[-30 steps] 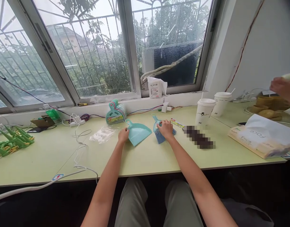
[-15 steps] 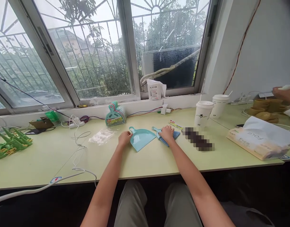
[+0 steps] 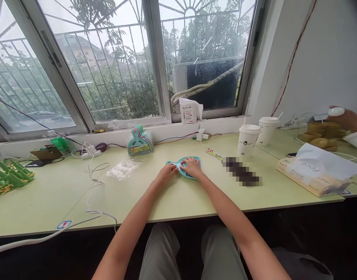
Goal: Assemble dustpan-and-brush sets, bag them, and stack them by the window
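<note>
The light teal dustpan [image 3: 195, 177] lies on the table in front of me, its handle to the left. My left hand [image 3: 166, 173] grips it beside the handle, fingers closed on the near edge. The small blue brush now rests in the pan, mostly covered by my right hand [image 3: 191, 167]. That hand's fingers are bent over the brush and hold it against the pan. Bristles and most of the pan's inside are hidden. To the right lies a narrow printed card strip [image 3: 213, 154], beside a pixelated dark patch [image 3: 242, 171].
Bagged dustpan sets [image 3: 140, 142] stand near the window, behind a crumpled clear bag [image 3: 122, 169]. White cables [image 3: 93, 179] cross the left side. Two paper cups [image 3: 248, 142] and a tissue pack [image 3: 312, 175] stand right. Another person's hand [image 3: 349, 118] shows at far right.
My right hand has brought the brush left onto the dustpan. The dustpan has turned and shifted slightly right, so its handle now points left. Both hands are closer together.
</note>
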Demonstrator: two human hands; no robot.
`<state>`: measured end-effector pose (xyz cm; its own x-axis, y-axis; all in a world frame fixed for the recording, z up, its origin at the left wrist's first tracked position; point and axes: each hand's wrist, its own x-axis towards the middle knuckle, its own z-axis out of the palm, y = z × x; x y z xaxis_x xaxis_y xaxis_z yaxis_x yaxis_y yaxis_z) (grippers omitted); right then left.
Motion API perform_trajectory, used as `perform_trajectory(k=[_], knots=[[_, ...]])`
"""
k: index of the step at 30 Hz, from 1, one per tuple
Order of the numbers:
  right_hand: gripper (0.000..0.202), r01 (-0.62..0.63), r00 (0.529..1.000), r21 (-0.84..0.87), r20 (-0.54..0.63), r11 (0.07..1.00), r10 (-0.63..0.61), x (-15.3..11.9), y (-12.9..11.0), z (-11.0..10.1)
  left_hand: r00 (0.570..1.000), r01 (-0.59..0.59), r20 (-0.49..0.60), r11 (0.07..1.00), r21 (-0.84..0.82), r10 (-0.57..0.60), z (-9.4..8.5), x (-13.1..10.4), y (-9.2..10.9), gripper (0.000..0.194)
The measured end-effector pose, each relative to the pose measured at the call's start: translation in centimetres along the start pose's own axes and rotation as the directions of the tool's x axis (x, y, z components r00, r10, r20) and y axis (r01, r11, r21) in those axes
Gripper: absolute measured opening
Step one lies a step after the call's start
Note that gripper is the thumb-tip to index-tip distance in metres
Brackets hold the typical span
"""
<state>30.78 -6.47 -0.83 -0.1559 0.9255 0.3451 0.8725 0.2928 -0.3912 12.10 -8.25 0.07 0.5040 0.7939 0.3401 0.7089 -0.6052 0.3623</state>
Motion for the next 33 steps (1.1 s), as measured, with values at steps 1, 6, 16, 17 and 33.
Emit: perform_trajectory(k=[1,6,16,17,33], knots=[[0.027,0.015,1.0,0.005,0.023,1.0,-0.015,0.0,0.0,0.0,0.998,-0.02,-0.062,0.997,0.073,0.024,-0.1,-0.1,0.0,0.029],[0.026,0.061,0.993,0.056,0.1,0.997,-0.067,0.2,0.6,-0.5,0.967,-0.032,-0.225,0.934,0.356,0.119,-1.1,-0.6,-1.2,0.036],[0.027,0.137,0.974,0.148,0.16,0.979,-0.16,0.0,0.4,-0.2,0.979,-0.165,-0.02,0.837,0.522,0.205,-0.7,-0.5,-1.9,0.028],[0.027,0.136,0.974,0.148,0.159,0.98,-0.159,0.0,0.4,-0.2,0.981,-0.16,-0.01,0.843,0.514,0.192,-0.6,-0.5,-2.0,0.026],[0.024,0.099,0.984,0.115,0.14,0.988,-0.114,0.4,0.4,0.3,0.995,-0.098,0.03,0.878,0.469,0.095,-0.1,-0.3,-1.7,0.03]])
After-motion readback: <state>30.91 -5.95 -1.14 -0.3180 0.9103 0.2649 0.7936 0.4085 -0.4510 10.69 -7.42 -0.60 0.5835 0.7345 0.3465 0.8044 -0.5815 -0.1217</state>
